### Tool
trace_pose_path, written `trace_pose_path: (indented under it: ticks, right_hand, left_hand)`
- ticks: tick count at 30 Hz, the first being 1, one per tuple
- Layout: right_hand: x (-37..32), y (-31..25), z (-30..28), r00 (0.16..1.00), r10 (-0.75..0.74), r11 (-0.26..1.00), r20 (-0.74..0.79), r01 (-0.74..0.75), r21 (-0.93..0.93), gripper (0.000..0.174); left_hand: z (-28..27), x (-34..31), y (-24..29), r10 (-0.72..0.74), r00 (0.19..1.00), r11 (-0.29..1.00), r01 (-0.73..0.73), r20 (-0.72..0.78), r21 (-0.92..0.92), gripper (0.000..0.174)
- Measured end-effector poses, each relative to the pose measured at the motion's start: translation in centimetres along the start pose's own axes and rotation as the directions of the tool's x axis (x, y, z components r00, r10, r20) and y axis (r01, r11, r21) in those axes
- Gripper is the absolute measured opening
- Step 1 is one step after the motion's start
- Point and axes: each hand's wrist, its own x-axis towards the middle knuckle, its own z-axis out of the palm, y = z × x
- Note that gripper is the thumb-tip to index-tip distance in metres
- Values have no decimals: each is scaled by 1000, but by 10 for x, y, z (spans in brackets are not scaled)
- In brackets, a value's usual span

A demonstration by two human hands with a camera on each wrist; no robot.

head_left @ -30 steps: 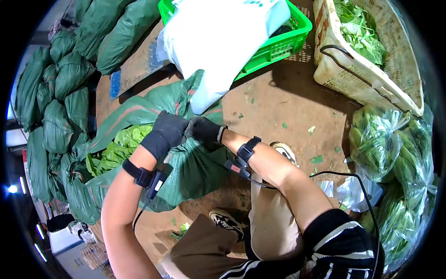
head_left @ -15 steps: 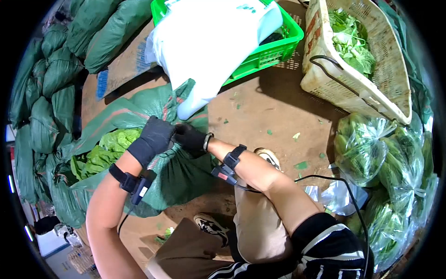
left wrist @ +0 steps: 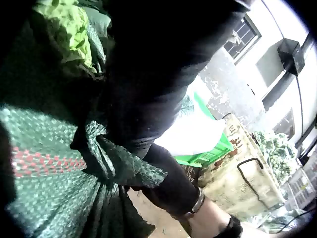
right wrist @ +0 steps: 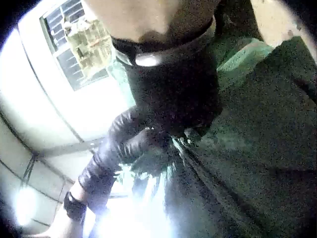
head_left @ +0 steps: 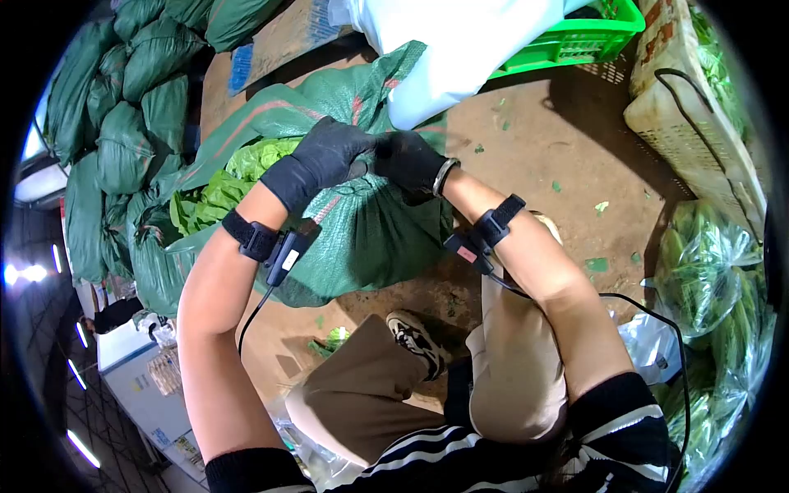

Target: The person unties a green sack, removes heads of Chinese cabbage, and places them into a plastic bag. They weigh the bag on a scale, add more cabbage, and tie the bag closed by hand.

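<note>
A green woven sack with red stripes bulges in front of the person's legs, its cloth gathered into tight folds at the top. In a black glove, the left hand grips this gathered cloth. The right hand, also gloved, grips it from the other side, the two hands close together. A twisted tuft of sack cloth stands out beside the hands in the left wrist view. Folds run down from the fingers in the right wrist view. The fingertips are mostly hidden. Leafy lettuce shows just left of the left hand.
White plastic sheeting drapes over a green crate behind the sack. A dirty cream crate of greens stands at right, above clear bags of vegetables. Filled green sacks are piled at left. Leaf scraps lie on the floor.
The head view has swung, so the scene sits farther right and higher than half a second ago. Both hands stay together at the sack's gathered cloth; the right hand has turned slightly.
</note>
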Motion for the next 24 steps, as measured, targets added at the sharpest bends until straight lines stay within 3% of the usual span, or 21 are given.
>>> trace_pose_path:
  ticks: [2,4,5,7,11,13,15,17,19,20,22,23,24]
  right_hand:
    - [-1,9,5,998,60,998,11,-60,16,14]
    - [-4,13,13,984,149,934,-93,-109,340,9]
    - [-5,14,17,984,154,932,-94,-113,345,9]
    - [-5,16,20,944,329,723,-12,-244,646,4]
    - [-7,17,19,947,320,747,16,-263,610,2]
    - [-9,17,15,977,209,806,45,-198,558,6]
    - [-8,17,15,980,193,812,44,-185,553,7]
    - [-3,18,17,984,176,820,40,-169,547,9]
    - [3,27,20,1000,-9,822,-17,17,569,9]
    - [4,32,20,1000,-8,821,-17,16,571,9]
    - [6,27,12,986,-167,982,-11,167,89,11]
    - [6,24,10,986,-167,982,-12,167,91,11]
    - [5,24,9,996,-85,975,-23,88,204,12]
  left_hand:
    - [-5,5,3,24,1000,998,-24,-1,-66,25]
    - [-2,3,3,26,999,997,-28,-18,-70,23]
    - [-2,2,3,27,999,997,-30,-39,-72,21]
    - [2,0,0,38,997,994,-44,-65,-99,19]
    - [5,-5,0,36,993,997,-44,-109,-71,19]
    - [0,-3,9,10,999,1000,-12,-52,-29,18]
    - [-1,1,19,102,993,943,-77,-61,323,14]
    - [-1,6,20,89,996,927,-76,-19,367,9]
    - [-2,8,17,147,988,877,-152,48,455,8]
    - [-2,10,17,147,988,878,-154,51,454,8]
    - [-1,12,15,67,980,933,-128,185,338,14]
    - [-3,11,12,67,980,933,-128,187,337,14]
    - [-11,11,12,81,986,968,-113,145,226,14]
